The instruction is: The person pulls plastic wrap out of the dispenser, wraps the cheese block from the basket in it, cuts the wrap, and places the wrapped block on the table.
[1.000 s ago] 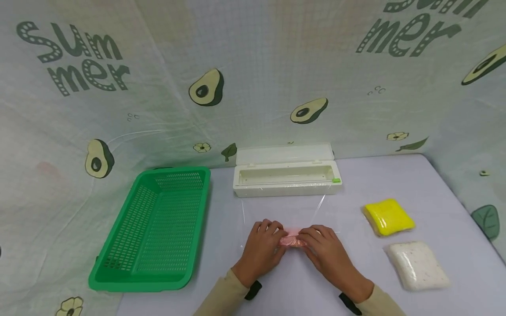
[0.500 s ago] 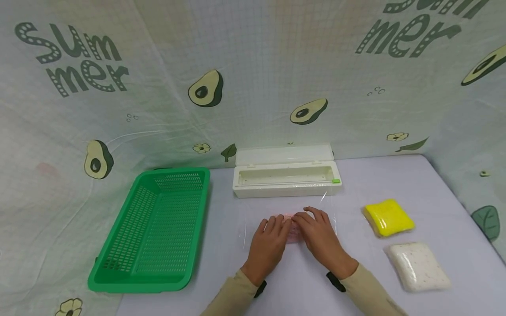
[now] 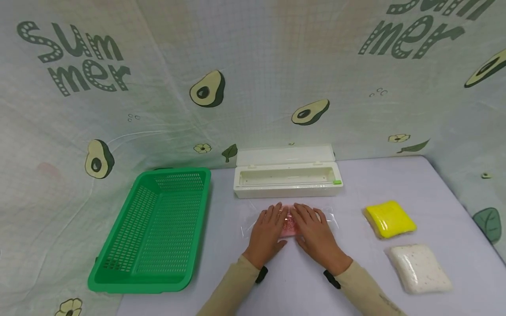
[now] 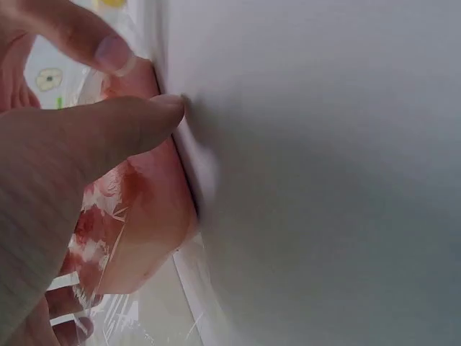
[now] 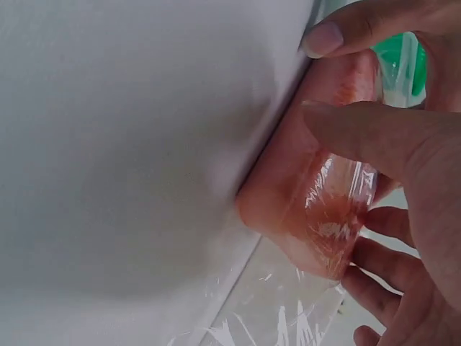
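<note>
A soft pink block (image 3: 290, 226) wrapped in clear film lies on the table before the white box. Loose ends of the film (image 3: 330, 215) spread out on both sides. My left hand (image 3: 266, 232) rests on its left part, fingers stretched forward over the top. On the right part rests my right hand (image 3: 318, 235), likewise with fairly straight fingers. In the left wrist view my thumb (image 4: 122, 130) lies across the near side of the block (image 4: 162, 202). The right wrist view shows the other thumb (image 5: 367, 130) along that same side, with wrinkled film on top.
Behind my hands stands a white film box (image 3: 288, 192), its lid raised, with a green tab at the right. A green basket (image 3: 203, 210) is at the left. To the right lie a yellow wrapped block (image 3: 389, 219) and a white wrapped block (image 3: 419, 268).
The pink block has turned over away from me, toward the white box, wrapping into the film. Both hands moved forward with it, and their bent fingers have straightened over its top.
</note>
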Demonstrator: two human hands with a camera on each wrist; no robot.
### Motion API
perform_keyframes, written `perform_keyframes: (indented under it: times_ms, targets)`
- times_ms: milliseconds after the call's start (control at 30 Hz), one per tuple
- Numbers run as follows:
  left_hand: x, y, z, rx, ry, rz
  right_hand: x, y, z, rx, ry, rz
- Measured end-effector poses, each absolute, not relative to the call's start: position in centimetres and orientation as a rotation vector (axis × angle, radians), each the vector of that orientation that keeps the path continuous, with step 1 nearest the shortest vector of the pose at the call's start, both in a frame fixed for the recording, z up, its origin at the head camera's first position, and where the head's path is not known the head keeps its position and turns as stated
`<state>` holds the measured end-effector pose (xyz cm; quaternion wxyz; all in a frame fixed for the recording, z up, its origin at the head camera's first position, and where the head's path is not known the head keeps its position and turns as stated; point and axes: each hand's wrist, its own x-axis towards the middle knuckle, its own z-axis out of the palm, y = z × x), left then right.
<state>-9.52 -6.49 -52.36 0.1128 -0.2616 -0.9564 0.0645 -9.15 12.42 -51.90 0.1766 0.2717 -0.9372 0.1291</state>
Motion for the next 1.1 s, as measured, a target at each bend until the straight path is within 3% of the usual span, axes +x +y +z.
perform_keyframes:
  times_ms: [1100]
  targets:
    - [-12.3, -6.1, -53.1, -0.738, -2.853, 0.019, -11.7, 12.5, -53.6, 0.757, -2.742, 0.415]
